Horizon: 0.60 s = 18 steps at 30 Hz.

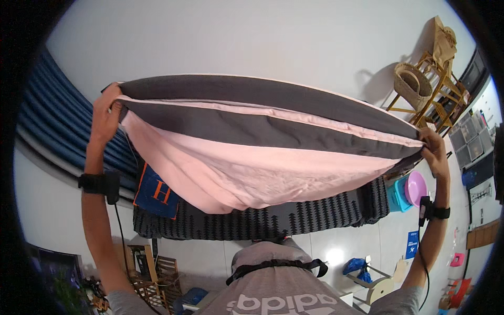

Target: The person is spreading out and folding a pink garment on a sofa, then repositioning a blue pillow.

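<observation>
A pink and dark grey cloth (pixel 275 157), made up like a bed cover or large folded fabric, is stretched sideways between my raised hands. My left hand (pixel 107 112) grips its left corner, and my right hand (pixel 433 147) pinches the right corner. The cloth's upper part shows two grey bands with pink edging; the pink part sags below in folds. Beneath it lies a dark grey patterned cover (pixel 256 224) on a long surface, partly hidden by the cloth. A navy cloth with orange edging and an orange letter (pixel 157 193) rests at the cover's left end.
Blue curtains (pixel 67 118) hang at the left. A wooden rack with a woven basket (pixel 412 86) stands at the upper right. Pink (pixel 415 189) and turquoise (pixel 398 197) basins sit beyond the cover's right end. Wooden chairs (pixel 167 275) stand at the lower left.
</observation>
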Each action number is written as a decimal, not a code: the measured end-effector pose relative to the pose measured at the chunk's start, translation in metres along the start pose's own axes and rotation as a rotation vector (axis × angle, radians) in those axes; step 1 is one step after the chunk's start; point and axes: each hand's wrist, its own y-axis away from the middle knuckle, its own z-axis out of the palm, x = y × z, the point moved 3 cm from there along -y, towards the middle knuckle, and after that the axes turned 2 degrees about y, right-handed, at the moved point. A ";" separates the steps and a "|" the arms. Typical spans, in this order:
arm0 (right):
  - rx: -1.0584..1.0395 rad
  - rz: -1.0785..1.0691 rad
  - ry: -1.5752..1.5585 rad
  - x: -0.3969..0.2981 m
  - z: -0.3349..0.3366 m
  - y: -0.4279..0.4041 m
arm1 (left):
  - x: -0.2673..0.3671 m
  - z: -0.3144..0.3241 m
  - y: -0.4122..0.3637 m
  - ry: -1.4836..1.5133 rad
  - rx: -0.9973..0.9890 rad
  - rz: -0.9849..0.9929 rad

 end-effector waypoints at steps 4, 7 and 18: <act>-0.106 -0.040 0.257 -0.022 0.036 -0.016 | -0.005 -0.037 0.005 -0.093 0.020 -0.009; -0.084 -0.284 0.405 -0.037 0.064 -0.028 | -0.010 -0.058 0.020 -0.218 0.113 0.079; -0.036 -0.385 0.406 -0.046 0.077 -0.047 | -0.034 -0.083 0.056 -0.125 0.045 -0.113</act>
